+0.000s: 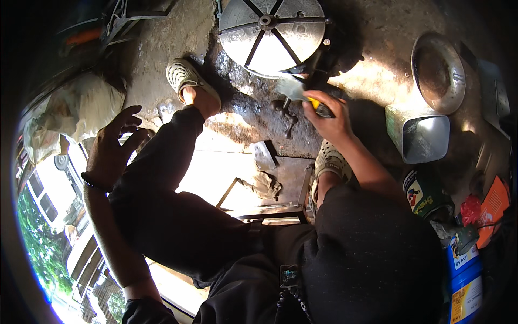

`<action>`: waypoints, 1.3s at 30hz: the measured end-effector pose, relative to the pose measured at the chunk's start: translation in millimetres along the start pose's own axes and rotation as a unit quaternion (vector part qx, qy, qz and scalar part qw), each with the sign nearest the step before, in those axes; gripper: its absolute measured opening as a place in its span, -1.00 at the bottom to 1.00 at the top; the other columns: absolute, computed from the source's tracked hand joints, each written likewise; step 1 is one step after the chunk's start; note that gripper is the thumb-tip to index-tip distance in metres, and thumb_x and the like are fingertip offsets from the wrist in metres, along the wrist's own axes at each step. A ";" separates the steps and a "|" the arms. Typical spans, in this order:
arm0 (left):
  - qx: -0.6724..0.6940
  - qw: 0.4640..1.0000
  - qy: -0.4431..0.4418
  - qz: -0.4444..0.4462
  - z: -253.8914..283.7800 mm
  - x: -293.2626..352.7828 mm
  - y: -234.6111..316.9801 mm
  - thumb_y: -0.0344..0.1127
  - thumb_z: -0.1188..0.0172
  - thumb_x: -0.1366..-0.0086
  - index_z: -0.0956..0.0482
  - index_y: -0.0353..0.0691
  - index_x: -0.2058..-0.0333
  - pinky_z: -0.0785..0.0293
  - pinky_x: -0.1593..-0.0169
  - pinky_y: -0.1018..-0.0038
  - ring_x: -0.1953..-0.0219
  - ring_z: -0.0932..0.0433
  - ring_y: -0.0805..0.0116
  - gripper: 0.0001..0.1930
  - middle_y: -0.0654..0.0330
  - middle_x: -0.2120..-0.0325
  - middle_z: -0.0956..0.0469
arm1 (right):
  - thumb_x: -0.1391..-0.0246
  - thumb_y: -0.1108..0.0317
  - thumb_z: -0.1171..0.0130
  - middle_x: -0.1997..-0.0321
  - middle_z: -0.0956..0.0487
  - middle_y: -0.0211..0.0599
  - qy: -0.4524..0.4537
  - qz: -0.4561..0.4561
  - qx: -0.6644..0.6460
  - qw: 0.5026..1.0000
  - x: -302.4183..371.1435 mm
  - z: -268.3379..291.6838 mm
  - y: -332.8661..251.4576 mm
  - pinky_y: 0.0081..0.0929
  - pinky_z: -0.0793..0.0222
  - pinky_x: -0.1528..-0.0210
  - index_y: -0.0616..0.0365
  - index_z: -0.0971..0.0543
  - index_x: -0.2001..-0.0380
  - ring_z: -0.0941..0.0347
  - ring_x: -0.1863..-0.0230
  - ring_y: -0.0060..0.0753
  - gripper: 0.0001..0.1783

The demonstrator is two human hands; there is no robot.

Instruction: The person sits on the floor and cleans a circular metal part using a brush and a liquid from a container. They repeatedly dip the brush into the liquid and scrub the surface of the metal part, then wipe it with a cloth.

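My right hand (335, 123) is closed around the yellow and black handle of a paintbrush (291, 88). Its pale bristles point left, close to the lower edge of a round metal disc (268, 46) with dark spokes and a central hub. Whether the bristles touch the disc, I cannot tell. Just below the brush, a dark metal fitting with a short rod (288, 116) rests on the wet, stained floor. Over on the left, beside my knee, my left hand (114, 144) is raised with its fingers bent and apart, and nothing shows in it.
At right are a round metal basin (431, 73), an open rectangular tin (396, 127), a dark green can (429, 197), an orange packet (493, 208) and a blue container (465, 275). A crumpled cloth (265, 186) lies between my feet. A pale plastic bag (81, 110) hangs at left.
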State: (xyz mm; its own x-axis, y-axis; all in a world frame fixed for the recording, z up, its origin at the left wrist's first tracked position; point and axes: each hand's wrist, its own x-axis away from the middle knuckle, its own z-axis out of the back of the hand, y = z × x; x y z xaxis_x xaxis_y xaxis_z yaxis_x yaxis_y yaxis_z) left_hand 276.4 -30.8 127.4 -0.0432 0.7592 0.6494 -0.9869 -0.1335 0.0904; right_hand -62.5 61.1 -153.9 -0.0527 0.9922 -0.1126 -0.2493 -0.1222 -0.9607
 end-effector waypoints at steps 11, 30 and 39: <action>0.027 0.998 0.031 -0.052 0.0 8.1 -2.5 -0.31 -0.28 -0.20 -0.45 -0.16 -0.10 -0.47 -0.06 0.31 0.04 -0.59 0.20 -0.52 0.06 0.15 -0.60 | -0.01 0.36 -0.33 0.29 -0.66 -0.21 -0.062 -0.091 -0.022 0.994 4.0 13.5 -35.7 -0.51 -0.48 0.18 0.24 -0.61 0.21 -0.61 0.29 -0.41 -0.73; 0.079 0.991 -0.009 -0.107 12.2 6.2 2.6 -0.32 -0.37 -0.01 -0.41 -0.32 -0.13 -0.42 -0.09 0.28 0.04 -0.57 0.13 -0.34 0.01 0.12 -0.59 | 0.04 0.52 -0.32 0.29 -0.65 -0.03 -0.175 0.077 -0.051 0.980 -49.0 -74.6 0.7 -0.42 -0.60 0.26 0.30 -0.51 0.27 -0.66 0.29 -0.17 -0.75; 0.131 0.989 0.008 -0.072 1.9 18.8 -24.9 -0.12 -0.37 -0.06 -0.40 -0.36 -0.14 -0.37 -0.13 0.25 0.01 -0.55 0.13 -0.30 -0.03 0.11 -0.58 | 0.03 0.54 -0.29 0.40 -0.60 -0.09 -0.133 0.112 -0.009 0.985 -63.5 -84.9 12.9 -0.44 -0.52 0.37 0.33 -0.51 0.26 -0.61 0.44 -0.18 -0.76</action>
State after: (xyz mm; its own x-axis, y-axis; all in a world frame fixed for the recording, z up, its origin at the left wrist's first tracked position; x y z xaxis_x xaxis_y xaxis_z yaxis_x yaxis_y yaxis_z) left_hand 300.4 -14.4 138.8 0.0913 0.7919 0.6038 -0.9088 -0.1817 0.3757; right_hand 19.7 -1.6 -180.6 -0.3572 0.8990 -0.2534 -0.1855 -0.3342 -0.9241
